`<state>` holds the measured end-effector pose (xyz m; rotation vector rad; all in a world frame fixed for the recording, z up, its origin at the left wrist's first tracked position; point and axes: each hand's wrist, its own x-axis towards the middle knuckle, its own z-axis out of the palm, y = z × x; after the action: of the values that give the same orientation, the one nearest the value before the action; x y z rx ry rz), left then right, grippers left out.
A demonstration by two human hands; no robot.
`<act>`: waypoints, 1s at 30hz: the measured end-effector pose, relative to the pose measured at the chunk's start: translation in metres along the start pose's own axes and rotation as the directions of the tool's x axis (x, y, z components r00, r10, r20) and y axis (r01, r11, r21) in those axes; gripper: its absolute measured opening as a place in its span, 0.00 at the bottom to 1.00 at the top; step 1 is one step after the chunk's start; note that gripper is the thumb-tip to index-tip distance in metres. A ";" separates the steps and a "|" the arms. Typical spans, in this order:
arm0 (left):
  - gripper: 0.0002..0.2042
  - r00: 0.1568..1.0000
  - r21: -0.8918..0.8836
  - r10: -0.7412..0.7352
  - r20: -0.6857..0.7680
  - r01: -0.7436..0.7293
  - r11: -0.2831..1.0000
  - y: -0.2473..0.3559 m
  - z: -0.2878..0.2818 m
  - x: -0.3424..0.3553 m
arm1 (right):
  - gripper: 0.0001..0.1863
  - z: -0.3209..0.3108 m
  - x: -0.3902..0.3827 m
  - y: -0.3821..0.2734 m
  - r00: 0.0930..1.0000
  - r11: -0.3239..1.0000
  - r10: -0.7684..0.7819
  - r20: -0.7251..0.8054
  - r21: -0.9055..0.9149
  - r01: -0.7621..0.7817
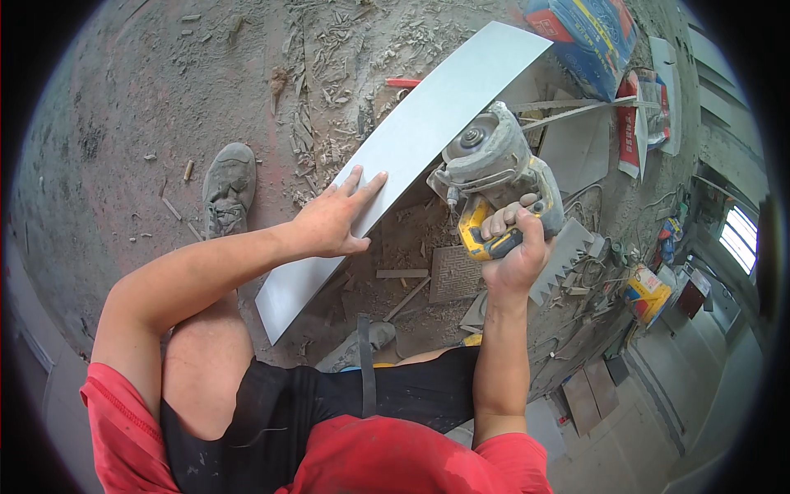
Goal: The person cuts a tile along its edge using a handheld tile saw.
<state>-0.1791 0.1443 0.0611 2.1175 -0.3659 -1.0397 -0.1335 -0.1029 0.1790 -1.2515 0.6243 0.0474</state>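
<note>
Left hand: my left hand (327, 222) bears on the white strip (424, 132), fingers spread and thumb set apart near the strip's right-hand edge. It grips nothing.

Right hand: my right hand (520, 249) is wrapped around the yellow-and-black handle of the power cutter (498, 169), fingers curled over the grip and thumb along its near side.

Position of the work: the strip runs diagonally, from its lower end beside my bare knee (210, 354) to its far end by a blue bag (588, 41). The cutter is just to the right of its edge, with the round disc (471, 137) turned up toward the view. Whether the tool touches the strip I cannot tell; nor can I tell whether the disc is turning.

Surroundings: the floor (123, 107) is dusty and littered with shavings. A red piece (402, 82) lies at the strip's left edge. A textured plate (455, 273) and a toothed grey piece (561, 262) lie below the cutter. One dusty shoe (230, 188) stands left of the strip; a yellow bucket (648, 294) is well off to the right
</note>
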 end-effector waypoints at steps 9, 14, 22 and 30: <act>0.54 1.000 0.021 0.003 -0.025 -0.002 1.000 0.004 -0.002 -0.001 | 0.14 -0.002 -0.005 0.001 1.000 1.000 0.003 0.010 0.003 -0.003; 0.54 1.000 0.014 0.007 -0.014 -0.007 1.000 0.002 0.000 0.000 | 0.13 -0.004 -0.009 0.001 1.000 1.000 0.004 0.020 0.005 -0.004; 0.55 0.999 0.011 0.016 -0.046 -0.015 1.000 -0.001 0.002 -0.001 | 0.13 -0.002 -0.015 0.002 1.000 1.000 0.022 0.016 0.015 -0.023; 0.54 0.999 0.009 0.030 -0.041 -0.030 1.000 0.001 0.000 0.000 | 0.13 -0.002 -0.017 0.002 1.000 1.000 0.008 0.024 -0.019 -0.007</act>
<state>-0.1792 0.1440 0.0617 2.1310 -0.3813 -0.9778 -0.1491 -0.0988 0.1843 -1.2656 0.6087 0.0746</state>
